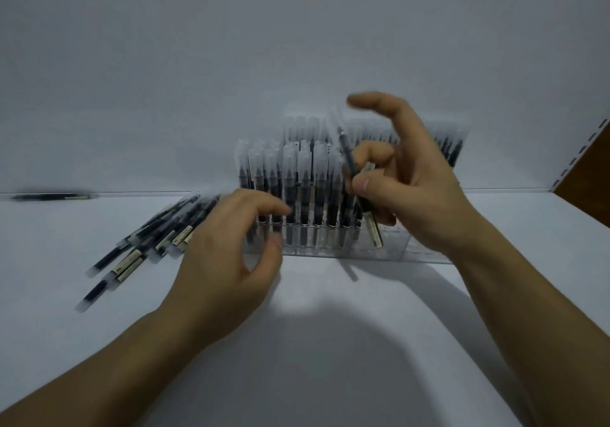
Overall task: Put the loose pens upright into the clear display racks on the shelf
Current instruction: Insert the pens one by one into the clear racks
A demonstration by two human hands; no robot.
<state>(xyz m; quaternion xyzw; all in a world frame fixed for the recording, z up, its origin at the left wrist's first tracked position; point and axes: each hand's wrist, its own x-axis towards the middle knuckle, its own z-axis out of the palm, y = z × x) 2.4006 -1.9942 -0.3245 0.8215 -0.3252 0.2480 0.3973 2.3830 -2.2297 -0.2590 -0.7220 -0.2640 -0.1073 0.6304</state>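
A clear display rack (392, 252) stands at the back middle of the white shelf (330, 311), filled with several upright dark pens with frosted caps (305, 182). My right hand (416, 182) is raised in front of the rack's right part and pinches one dark pen (350, 159), held nearly upright between thumb and fingers. A second pen with a pale label (374, 228) hangs below that hand, and its grip is hidden. A heap of loose pens (145, 245) lies to the left. My left hand (231, 255) hovers between heap and rack, fingers loosely curled, holding nothing.
One lone dark pen (54, 196) lies at the far left along the shelf's back edge. A white back wall (231, 63) rises behind the rack. A slotted shelf upright and brown panel (587, 162) stand at the far right.
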